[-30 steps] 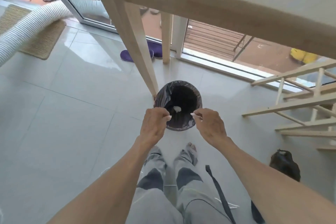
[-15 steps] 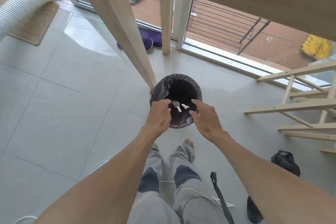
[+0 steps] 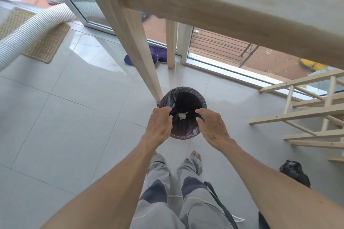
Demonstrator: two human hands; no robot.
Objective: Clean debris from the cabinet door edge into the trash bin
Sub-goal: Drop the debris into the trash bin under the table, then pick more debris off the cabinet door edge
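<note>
A small round trash bin lined with a dark plastic bag stands on the tiled floor beside a wooden table leg. White crumpled debris lies at its bottom. My left hand hovers over the bin's left rim, fingers curled loosely and holding nothing. My right hand hovers over the right rim, fingers spread and empty. No cabinet door is in view.
A pale wooden tabletop overhangs above. A wooden rack lies at the right, a black bag on the floor near it. Purple slippers, a woven mat and a white ribbed hose lie further off.
Both hands pinched small white bits over the bin, then let them go. The bits fell in, and the fingers have spread apart above the rim.
</note>
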